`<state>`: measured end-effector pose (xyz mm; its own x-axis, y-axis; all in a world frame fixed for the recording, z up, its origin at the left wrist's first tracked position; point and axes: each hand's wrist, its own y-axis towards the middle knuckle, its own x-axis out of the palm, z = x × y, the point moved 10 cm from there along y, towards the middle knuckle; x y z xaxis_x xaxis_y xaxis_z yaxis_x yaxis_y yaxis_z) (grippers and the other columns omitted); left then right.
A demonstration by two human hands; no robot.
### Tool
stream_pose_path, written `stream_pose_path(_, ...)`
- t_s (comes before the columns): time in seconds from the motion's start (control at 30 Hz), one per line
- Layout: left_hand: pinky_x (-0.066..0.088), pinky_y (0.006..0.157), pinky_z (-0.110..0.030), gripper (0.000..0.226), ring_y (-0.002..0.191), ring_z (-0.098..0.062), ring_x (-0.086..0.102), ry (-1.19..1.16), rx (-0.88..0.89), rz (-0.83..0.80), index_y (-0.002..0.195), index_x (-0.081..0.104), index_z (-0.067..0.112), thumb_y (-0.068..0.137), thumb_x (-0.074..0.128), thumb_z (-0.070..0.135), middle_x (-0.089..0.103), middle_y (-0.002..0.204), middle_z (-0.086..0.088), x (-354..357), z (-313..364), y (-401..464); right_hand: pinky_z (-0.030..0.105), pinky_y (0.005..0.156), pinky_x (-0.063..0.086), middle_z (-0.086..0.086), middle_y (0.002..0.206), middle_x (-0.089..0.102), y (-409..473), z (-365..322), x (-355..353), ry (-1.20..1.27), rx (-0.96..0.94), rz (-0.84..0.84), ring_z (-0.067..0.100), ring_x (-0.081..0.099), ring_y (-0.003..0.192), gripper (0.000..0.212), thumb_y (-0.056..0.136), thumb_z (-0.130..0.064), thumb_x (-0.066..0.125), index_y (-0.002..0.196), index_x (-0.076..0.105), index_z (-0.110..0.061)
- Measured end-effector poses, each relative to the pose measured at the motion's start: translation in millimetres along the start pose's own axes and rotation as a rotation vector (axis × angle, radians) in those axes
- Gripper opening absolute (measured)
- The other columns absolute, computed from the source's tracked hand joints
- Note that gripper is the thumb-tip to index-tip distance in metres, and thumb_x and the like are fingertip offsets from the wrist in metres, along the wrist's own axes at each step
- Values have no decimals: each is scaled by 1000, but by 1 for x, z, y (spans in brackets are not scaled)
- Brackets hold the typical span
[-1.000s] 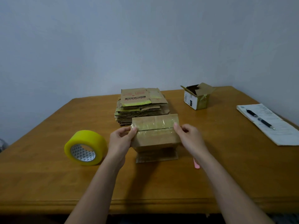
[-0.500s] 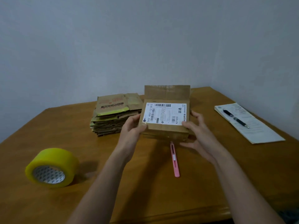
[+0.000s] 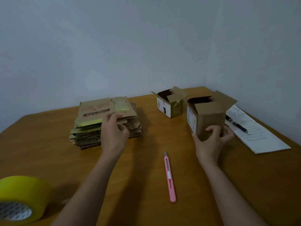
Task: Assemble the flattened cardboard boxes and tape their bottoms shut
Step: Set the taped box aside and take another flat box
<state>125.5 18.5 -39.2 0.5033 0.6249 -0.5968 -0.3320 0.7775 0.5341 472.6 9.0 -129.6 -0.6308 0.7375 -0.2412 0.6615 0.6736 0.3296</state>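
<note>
brown cardboard, an assembled box (image 3: 206,118), stands upright with its top flaps open at about 2 o'clock on the wooden table (image 3: 48,152), the right hand (image 3: 211,141) curled round its near lower corner. the left hand (image 3: 114,129) rests on the stack of flattened boxes (image 3: 104,121) at 11 o'clock, fingers bent over the top sheet's near edge. a second open box (image 3: 171,103) sits at 1 o'clock, just beside the held one. a pink utility knife (image 3: 169,176) lies between the forearms; the yellow tape roll (image 3: 21,198) is at 8 o'clock.
</note>
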Motion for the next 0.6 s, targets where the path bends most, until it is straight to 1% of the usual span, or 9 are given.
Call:
stream_pose_path(0.1, 51, 85, -31, 35, 123, -24, 46, 110, 3, 11, 122, 58, 12, 88, 62, 5, 42, 137, -8, 4, -18, 15, 22, 99, 38, 13, 148, 17, 9, 14, 23, 4, 97, -21, 30, 36, 132, 50, 71, -6, 83, 100, 45, -21)
stream_pose_path(0.17, 50, 96, -43, 37, 129, -28, 41, 163, -27, 24, 123, 57, 13, 87, 64, 7, 40, 138, -11, 2, -32, 23, 27, 101, 42, 13, 148, 17, 18, 17, 36, -12, 127, -32, 30, 36, 130, 47, 73, -7, 81, 104, 47, -18)
stream_pose_path(0.23, 46, 101, -48, 40, 132, -31, 36, 205, -61, 33, 125, 55, 11, 87, 64, 8, 37, 140, -13, 1, -45, 29, 37, 101, 45, 12, 149, 15, 22, 17, 47, -74, 175, -57, 31, 30, 131, 45, 78, -11, 78, 114, 52, -14)
stream_pose_path(0.27, 43, 103, -49, 43, 134, -32, 32, 222, -85, 32, 127, 53, 9, 86, 64, 9, 35, 142, -15, 1, -52, 31, 36, 97, 46, 12, 148, 16, 21, 15, 52, -117, 194, -63, 31, 27, 131, 46, 80, -14, 76, 120, 53, -14)
stream_pose_path(0.33, 34, 109, -53, 49, 138, -35, 24, 231, -139, 27, 131, 48, 7, 84, 63, 9, 30, 145, -17, 2, -64, 34, 28, 84, 42, 10, 143, 23, 14, -1, 59, -167, 156, -37, 28, 26, 129, 42, 84, -14, 71, 123, 55, -15)
stream_pose_path(0.4, 22, 115, -56, 56, 141, -38, 15, 212, -203, 29, 134, 43, 6, 82, 63, 10, 24, 148, -19, -1, -74, 36, 20, 80, 36, 7, 135, 33, 1, -29, 75, -138, 18, -69, 23, 34, 125, 32, 86, -12, 66, 117, 57, -17)
stream_pose_path(0.5, 2, 118, -57, 67, 145, -40, 1, 175, -298, 53, 141, 34, 8, 80, 63, 12, 9, 154, -22, -4, -91, 35, 9, 74, 35, -4, 128, 45, -25, -72, 132, -31, -146, -412, 11, 46, 118, 32, 93, -14, 58, 123, 55, -26)
stream_pose_path(0.57, -6, 118, -56, 73, 145, -42, -7, 142, -341, 96, 143, 29, 10, 77, 61, 9, -1, 157, -22, -8, -103, 34, 12, 81, 37, -9, 134, 43, -45, -93, 168, 21, -169, -671, 5, 41, 121, 46, 96, -18, 54, 138, 44, -35)
stream_pose_path(0.6, -7, 117, -56, 77, 145, -42, -10, 113, -366, 110, 145, 27, 11, 76, 60, 7, -5, 157, -22, -11, -109, 34, 17, 89, 40, -10, 140, 40, -55, -98, 183, 42, -152, -773, 6, 38, 126, 52, 98, -20, 52, 143, 36, -40)
